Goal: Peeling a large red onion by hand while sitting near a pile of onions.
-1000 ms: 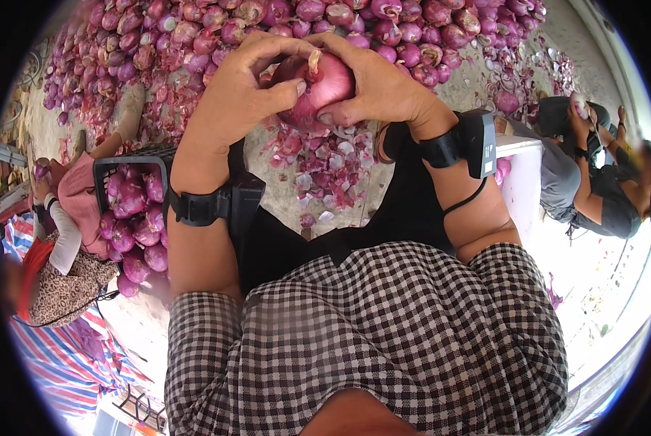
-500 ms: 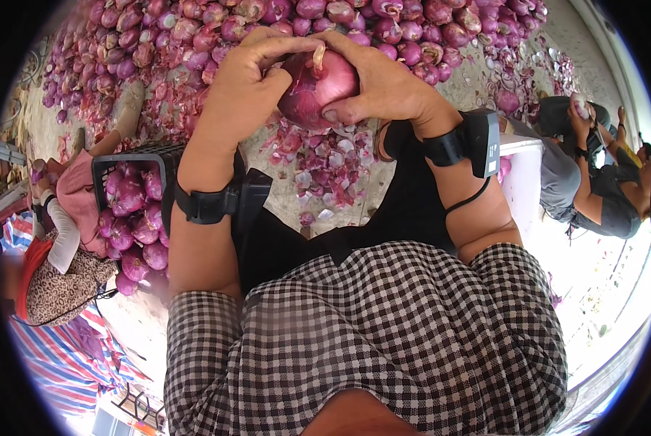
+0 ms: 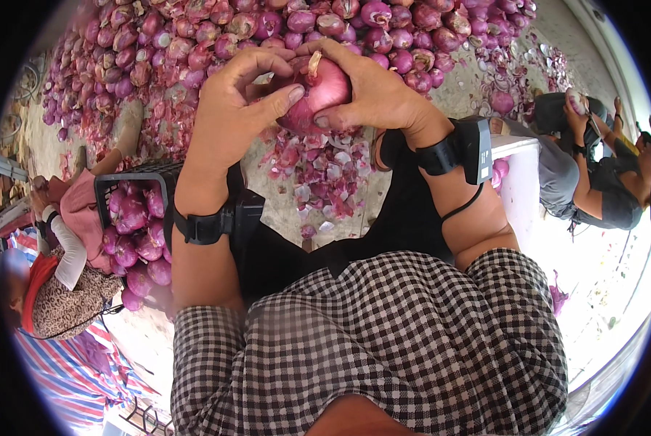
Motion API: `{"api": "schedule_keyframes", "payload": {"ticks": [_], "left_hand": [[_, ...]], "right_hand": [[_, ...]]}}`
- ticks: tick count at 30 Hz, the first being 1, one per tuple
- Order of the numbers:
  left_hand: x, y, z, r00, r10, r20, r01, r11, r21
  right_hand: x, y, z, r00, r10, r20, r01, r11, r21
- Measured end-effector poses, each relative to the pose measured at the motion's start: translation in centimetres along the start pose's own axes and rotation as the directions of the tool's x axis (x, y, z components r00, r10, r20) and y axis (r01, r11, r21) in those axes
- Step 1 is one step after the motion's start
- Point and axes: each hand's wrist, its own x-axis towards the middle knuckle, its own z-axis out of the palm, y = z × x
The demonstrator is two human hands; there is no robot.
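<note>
A large red onion (image 3: 330, 89) with a pale dry stem sits between my hands, above the floor. My right hand (image 3: 382, 93) wraps its right side, with the thumb low on the front. At the left, my left hand (image 3: 239, 102) is closed against it, the thumb pressing the skin and the fingers curled toward the top; some fingertips are hidden behind the onion. Below my hands, loose purple skins (image 3: 318, 182) lie scattered on the floor between my legs.
A big heap of red onions (image 3: 267, 25) spreads across the far side. To my left stands a black crate (image 3: 167, 174) of onions, with a seated person (image 3: 67, 269) beyond. At right are a white container (image 3: 518, 167) and other people (image 3: 594, 174), one holding an onion.
My left thumb has moved away from the stem and now lies extended on the onion's front left. Both hands and the onion sit slightly lower in the view.
</note>
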Motion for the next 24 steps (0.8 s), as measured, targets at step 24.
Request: {"api": "schedule_keyframes", "payload": {"ticks": [24], "left_hand": [[0.4,-0.4,-0.6,0.966,-0.001,-0.259,-0.027,0.994,-0.105]], "right_hand": [[-0.1,0.0,-0.6,0.988,-0.079,-0.131,0.086,0.995,0.052]]}}
